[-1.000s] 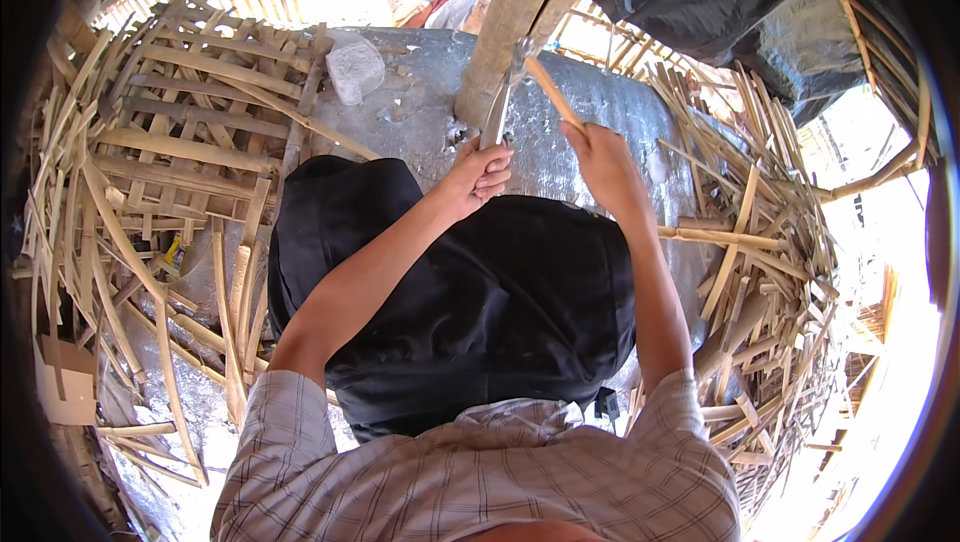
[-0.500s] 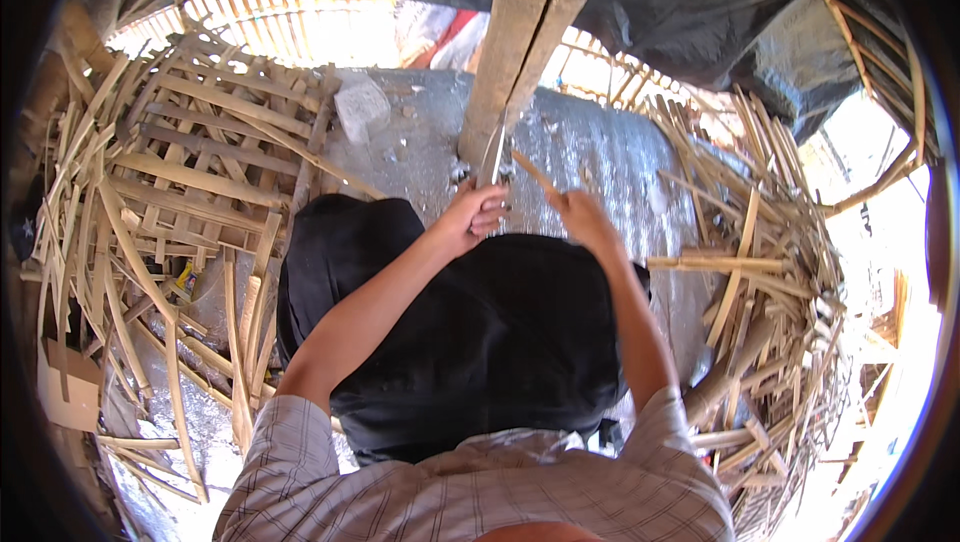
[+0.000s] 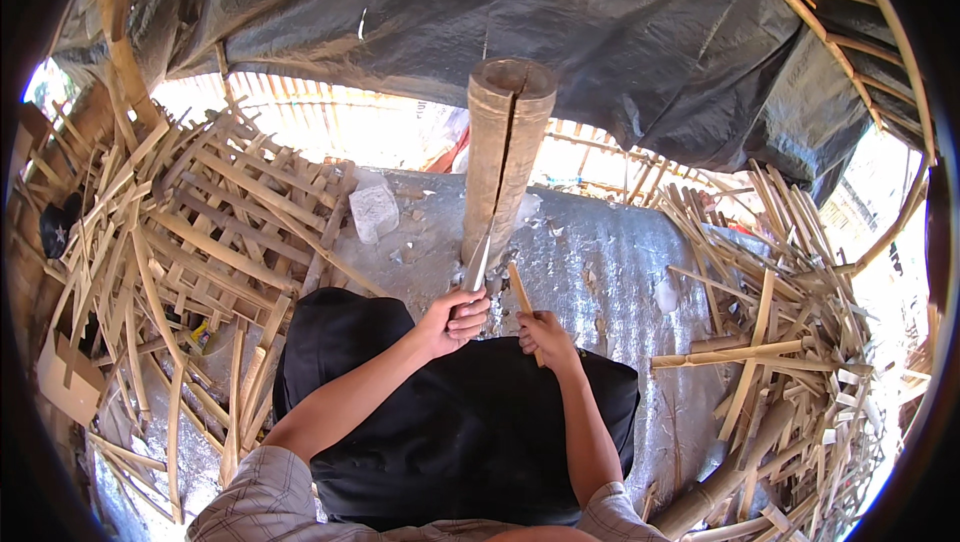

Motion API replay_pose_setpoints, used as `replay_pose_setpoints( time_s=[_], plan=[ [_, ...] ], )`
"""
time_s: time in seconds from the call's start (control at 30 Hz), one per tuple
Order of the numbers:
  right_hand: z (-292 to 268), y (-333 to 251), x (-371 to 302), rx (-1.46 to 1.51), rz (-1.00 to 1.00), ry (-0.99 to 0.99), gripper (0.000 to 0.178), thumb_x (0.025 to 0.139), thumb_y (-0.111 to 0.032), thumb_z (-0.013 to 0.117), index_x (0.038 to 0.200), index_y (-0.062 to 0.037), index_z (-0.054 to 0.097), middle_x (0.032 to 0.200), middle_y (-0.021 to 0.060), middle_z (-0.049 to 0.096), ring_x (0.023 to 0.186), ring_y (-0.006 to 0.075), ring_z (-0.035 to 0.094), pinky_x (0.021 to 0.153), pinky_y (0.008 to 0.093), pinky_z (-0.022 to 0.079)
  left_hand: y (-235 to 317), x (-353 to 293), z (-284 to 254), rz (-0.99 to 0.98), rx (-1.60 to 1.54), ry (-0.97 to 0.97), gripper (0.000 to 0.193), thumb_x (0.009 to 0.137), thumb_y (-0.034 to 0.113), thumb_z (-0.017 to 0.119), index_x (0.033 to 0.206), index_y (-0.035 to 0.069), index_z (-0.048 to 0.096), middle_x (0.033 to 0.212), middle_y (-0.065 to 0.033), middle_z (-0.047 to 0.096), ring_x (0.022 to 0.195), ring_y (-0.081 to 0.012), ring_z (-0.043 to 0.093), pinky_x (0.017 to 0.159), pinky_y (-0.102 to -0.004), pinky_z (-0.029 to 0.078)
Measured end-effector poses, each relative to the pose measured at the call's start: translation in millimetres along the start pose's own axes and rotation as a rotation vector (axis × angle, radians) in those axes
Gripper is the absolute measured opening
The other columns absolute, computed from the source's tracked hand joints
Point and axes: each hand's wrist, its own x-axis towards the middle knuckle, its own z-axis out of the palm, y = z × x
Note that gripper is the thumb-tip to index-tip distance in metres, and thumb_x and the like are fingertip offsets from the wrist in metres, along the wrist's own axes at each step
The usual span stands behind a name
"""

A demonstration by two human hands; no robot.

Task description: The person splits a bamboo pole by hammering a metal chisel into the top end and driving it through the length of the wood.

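Note:
In front of me a thick bamboo pole (image 3: 493, 157) stands upright, with a long dark split running down its near side. My left hand (image 3: 455, 323) is closed round the handle of a knife. The pale knife blade (image 3: 480, 262) points up at the lower end of the split; its tip meets the pole, though how deep it sits I cannot tell. To the right, my right hand (image 3: 545, 338) grips a short wooden stick (image 3: 519, 288), whose upper end is apart from the blade. Both hands are just beyond the black cloth (image 3: 440, 432) over my lap.
Split bamboo strips (image 3: 215, 212) are heaped crosswise at left. More strips and offcuts (image 3: 790, 362) pile up at right. Behind the pole hangs a dark tarp (image 3: 400, 22). A pale block (image 3: 373, 212) lies on the silvery sheet (image 3: 610, 262), and a cardboard box (image 3: 70, 379) is at far left.
My view has tilted up, so the scene sits lower in the picture. The stick in my right hand has moved away from the knife and stands more upright. My left hand still holds the knife.

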Motion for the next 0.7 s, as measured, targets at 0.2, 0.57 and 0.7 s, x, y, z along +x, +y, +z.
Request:
replay_pose_setpoints(
  time_s=[0.2,0.57,0.7],
  plan=[
    [-6,7,6,0.141,-0.064,0.075,0.021,0.094,-0.011,0.063,0.086,-0.005,0.044,0.062,-0.0004,0.041,0.046,0.0069,0.04,0.038,0.0242,0.03,3,-1,-8,-0.049,-0.067,-0.027,0.013,0.1,0.015,0.055,0.104,0.003,0.05,0.069,0.003,0.04,0.044,-0.0042,0.034,0.038,-0.0206,0.03],
    [30,-49,-73,-0.494,-0.817,0.373,0.035,0.104,-0.024,0.054,0.084,0.0047,0.052,0.06,0.0255,0.051,0.052,0.0456,0.054,0.049,0.0475,0.039,1,-11,5,0.063,0.315,0.197,0.013,0.102,0.019,0.06,0.094,0.013,0.051,0.062,0.0097,0.037,0.04,0.0006,0.029,0.032,-0.017,0.021],
    [21,-62,-87,-0.695,-0.919,0.319,0.027,0.103,-0.019,0.055,0.088,0.0025,0.051,0.062,0.0259,0.056,0.059,0.0495,0.057,0.052,0.0527,0.041,-1,-9,0,0.068,0.327,0.21,0.016,0.102,0.018,0.059,0.091,0.014,0.049,0.062,0.0099,0.037,0.04,0.001,0.029,0.032,-0.0164,0.021]
  ],
)
